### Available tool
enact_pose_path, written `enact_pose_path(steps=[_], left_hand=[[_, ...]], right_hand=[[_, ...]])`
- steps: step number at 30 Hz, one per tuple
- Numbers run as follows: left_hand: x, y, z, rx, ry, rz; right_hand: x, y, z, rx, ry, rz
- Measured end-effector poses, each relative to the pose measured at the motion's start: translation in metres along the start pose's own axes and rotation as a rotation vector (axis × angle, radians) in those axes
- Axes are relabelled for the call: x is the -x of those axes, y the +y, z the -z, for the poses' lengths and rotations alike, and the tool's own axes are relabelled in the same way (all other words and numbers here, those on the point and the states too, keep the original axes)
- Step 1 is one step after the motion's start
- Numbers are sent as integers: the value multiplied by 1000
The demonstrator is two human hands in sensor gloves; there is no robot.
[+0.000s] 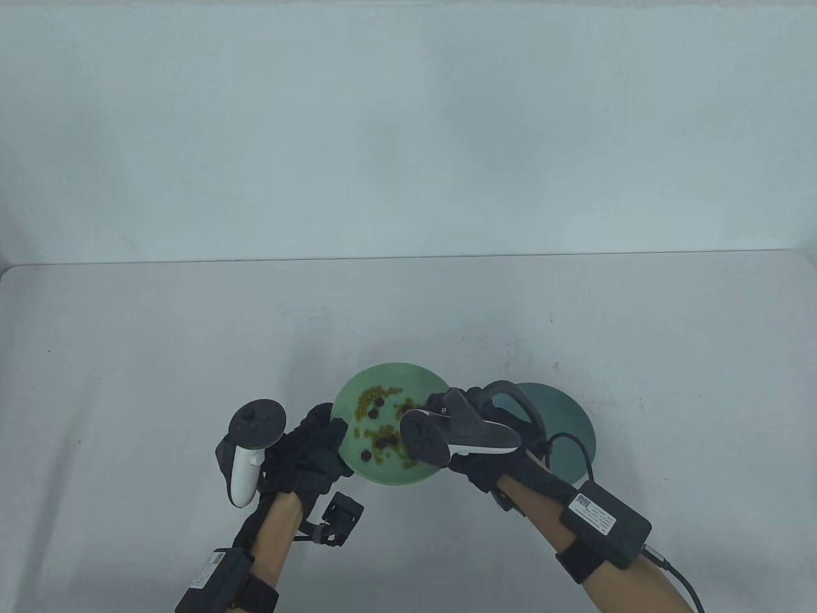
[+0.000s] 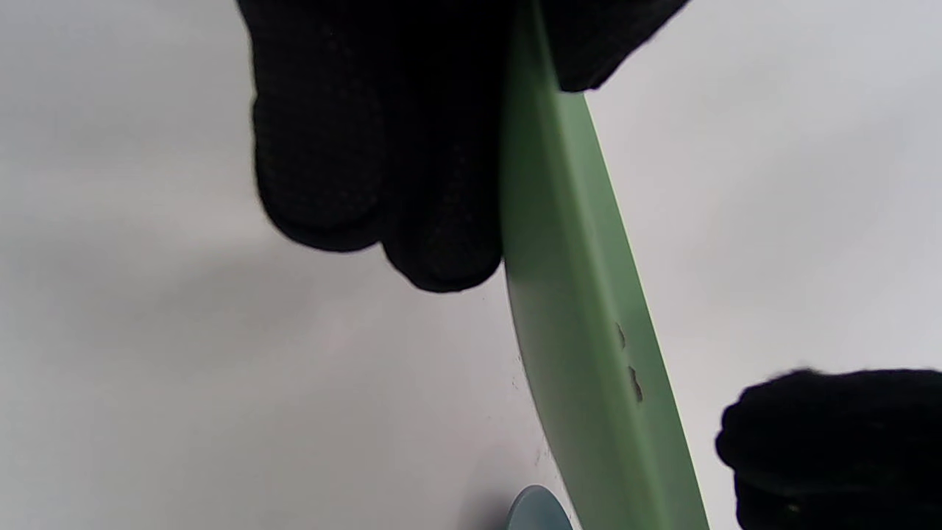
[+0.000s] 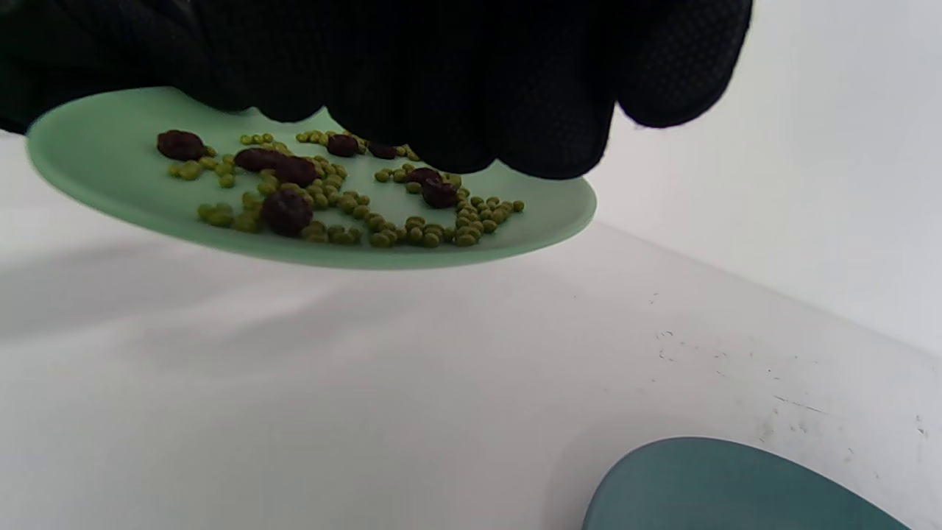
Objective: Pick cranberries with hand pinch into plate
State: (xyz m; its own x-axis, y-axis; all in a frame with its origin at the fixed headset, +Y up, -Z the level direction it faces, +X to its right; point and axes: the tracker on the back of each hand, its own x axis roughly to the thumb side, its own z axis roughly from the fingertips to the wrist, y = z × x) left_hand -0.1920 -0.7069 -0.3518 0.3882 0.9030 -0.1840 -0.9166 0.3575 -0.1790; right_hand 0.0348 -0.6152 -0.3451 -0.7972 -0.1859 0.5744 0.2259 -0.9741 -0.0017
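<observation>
Our left hand (image 1: 313,447) grips the green plate (image 1: 408,383); our right hand (image 1: 472,440) hovers above the cranberries (image 3: 287,210), grasp unclear. Next: pinch one, transfer to the teal plate (image 1: 571,428).

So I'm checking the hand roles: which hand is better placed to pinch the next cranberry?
The right hand: its fingers hover right above the cranberries on the light green plate. The left hand grips that plate's rim, steadying it.
</observation>
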Motion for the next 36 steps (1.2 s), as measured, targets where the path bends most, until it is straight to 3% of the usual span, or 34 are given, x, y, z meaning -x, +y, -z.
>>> enact_pose_path(steps=[19,36], left_hand=[[0,-2,1,8,5,-13],[-4,0,0,6,-15,-26]], right_hand=[[-12,15,9,-25,-18,-73],[-22,11,12,-59,-66,-109]])
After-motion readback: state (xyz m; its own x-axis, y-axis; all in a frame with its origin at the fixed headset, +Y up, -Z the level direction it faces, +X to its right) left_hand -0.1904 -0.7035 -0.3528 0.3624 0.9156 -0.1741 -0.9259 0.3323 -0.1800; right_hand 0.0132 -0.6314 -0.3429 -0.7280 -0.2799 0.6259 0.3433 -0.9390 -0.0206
